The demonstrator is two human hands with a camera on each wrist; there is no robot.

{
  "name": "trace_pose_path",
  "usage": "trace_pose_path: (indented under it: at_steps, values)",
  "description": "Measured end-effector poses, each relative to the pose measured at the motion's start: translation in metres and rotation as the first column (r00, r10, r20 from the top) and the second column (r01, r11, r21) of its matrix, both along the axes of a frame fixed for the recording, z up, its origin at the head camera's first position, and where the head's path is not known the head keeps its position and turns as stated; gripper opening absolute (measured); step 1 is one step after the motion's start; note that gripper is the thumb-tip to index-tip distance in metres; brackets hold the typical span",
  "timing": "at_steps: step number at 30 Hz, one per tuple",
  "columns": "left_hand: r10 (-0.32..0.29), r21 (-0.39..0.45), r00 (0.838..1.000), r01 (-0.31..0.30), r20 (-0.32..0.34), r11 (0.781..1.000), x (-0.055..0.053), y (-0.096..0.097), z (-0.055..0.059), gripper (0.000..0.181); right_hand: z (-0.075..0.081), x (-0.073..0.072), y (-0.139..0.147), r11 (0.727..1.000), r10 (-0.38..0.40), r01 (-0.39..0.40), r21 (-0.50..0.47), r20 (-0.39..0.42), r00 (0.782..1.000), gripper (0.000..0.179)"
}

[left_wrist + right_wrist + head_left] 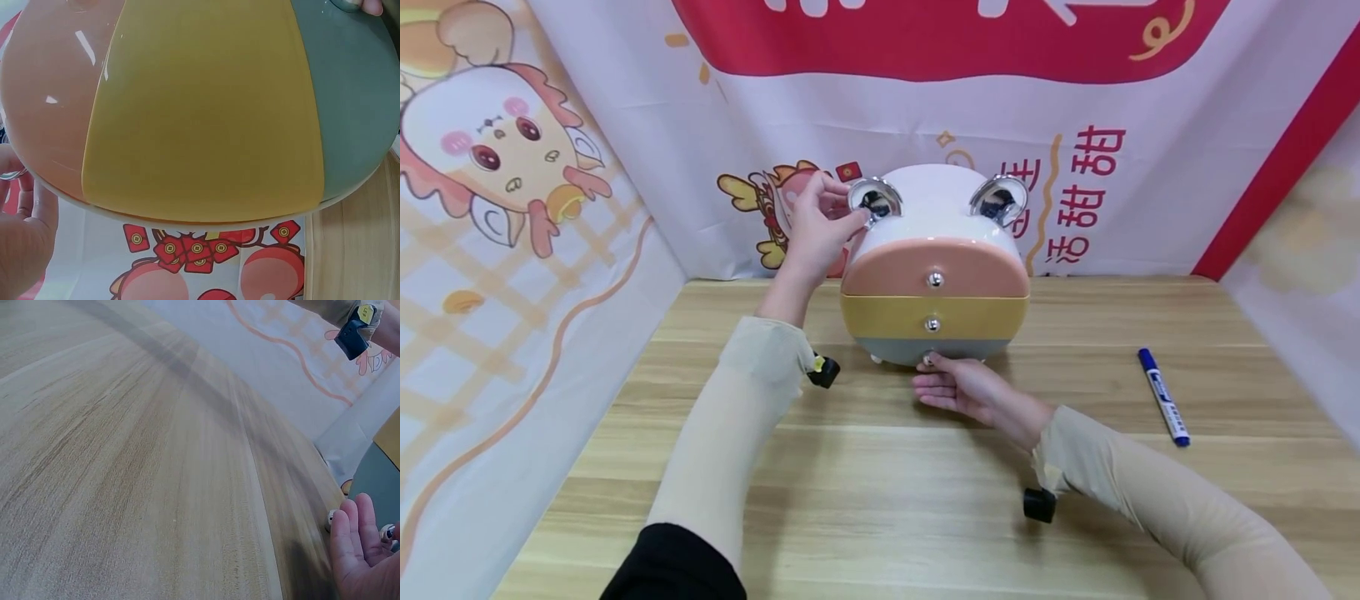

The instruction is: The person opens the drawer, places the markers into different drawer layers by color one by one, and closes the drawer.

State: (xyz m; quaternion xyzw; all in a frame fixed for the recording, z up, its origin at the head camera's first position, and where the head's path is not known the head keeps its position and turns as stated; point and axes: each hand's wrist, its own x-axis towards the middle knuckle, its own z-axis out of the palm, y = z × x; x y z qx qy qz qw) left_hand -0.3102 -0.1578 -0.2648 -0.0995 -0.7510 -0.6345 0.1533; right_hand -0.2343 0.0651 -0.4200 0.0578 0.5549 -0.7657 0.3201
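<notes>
A small rounded drawer cabinet (936, 196) with a white top stands at the back of the table. Its three drawer fronts are pink (887, 271), yellow (887, 317) and grey-green (880, 347), each with a silver knob, and all sit flush. My left hand (818, 225) grips the shiny silver ear (875, 185) on the cabinet's left side between thumb and fingers. Low at the front, my right hand (962, 387) pinches the bottom drawer's knob (387, 533), its other fingers extended beneath. The yellow front (200, 119) fills most of the left wrist view.
On the right of the wooden table (880, 500) lies a blue and white marker (1163, 398). Printed cloth (820, 108) hangs close behind the cabinet and along both sides. Black wrist cameras jut from the left sleeve (760, 367) and right sleeve (1105, 450).
</notes>
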Motion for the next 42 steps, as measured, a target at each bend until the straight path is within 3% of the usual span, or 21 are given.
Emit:
trace_pose_path:
  at_steps: [17, 30, 42]
  values:
    - [0.011, 0.018, 1.000, -0.011, -0.013, 1.000, -0.0004, 0.0057, 0.0002, 0.028, 0.0007, 0.0007, -0.0022, 1.000, 0.025, -0.024, 0.019, -0.023, 0.999, 0.034]
    - [0.008, 0.011, 0.997, -0.008, -0.071, 1.000, -0.0006, 0.0080, -0.0011, 0.028, 0.0026, 0.0030, -0.0020, 1.000, 0.001, -0.001, 0.030, -0.013, 1.000, 0.037]
    - [0.036, 0.007, 0.998, -0.036, -0.049, 0.999, 0.0015, 0.0099, 0.0003, 0.026, 0.0001, 0.0066, -0.0046, 1.000, -0.004, 0.004, 0.004, -0.021, 1.000, 0.038]
